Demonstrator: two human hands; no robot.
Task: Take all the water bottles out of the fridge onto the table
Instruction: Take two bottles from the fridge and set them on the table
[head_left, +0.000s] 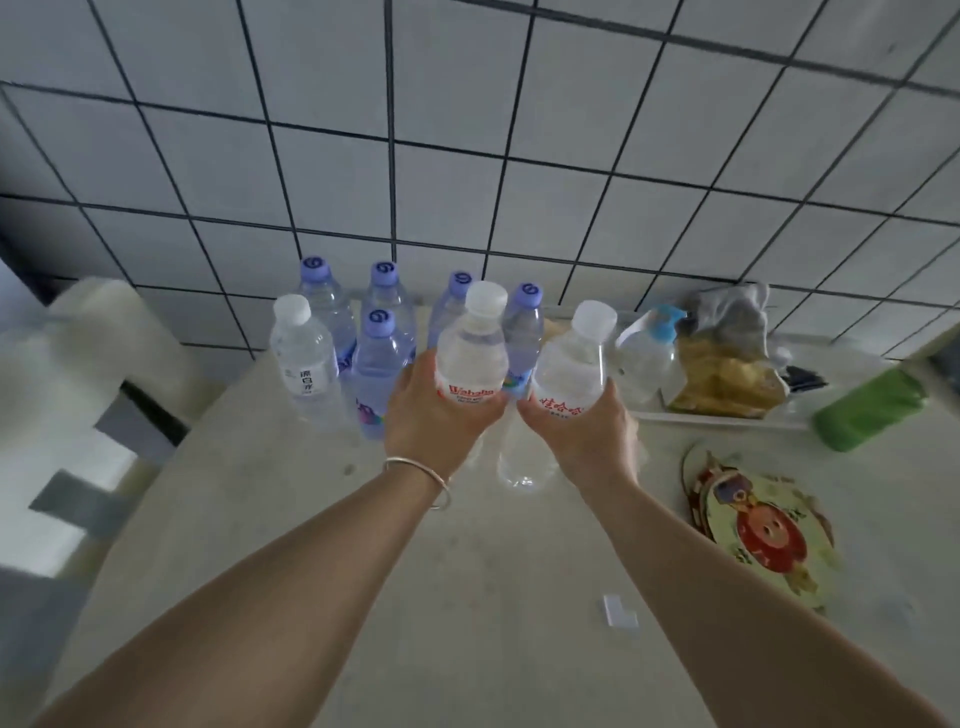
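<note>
Head view of the table (415, 597), left to right. At rear left, against the tiled wall (467, 156), stand a white-capped bottle (304, 364) and five purple-capped bottles (382, 364), all upright on the tabletop. The left hand (436, 415), a bangle (421, 475) on its wrist, is wrapped around a red-labelled bottle (472, 348). Just beside it, the right hand (582, 421) grips a second red-labelled bottle (569, 369); both are upright, bases at or near the surface. Further right lie a tray (727, 418) with a blue-nozzled spray bottle (649, 358), a green container (867, 413) and a round cartoon fan (763, 535).
</note>
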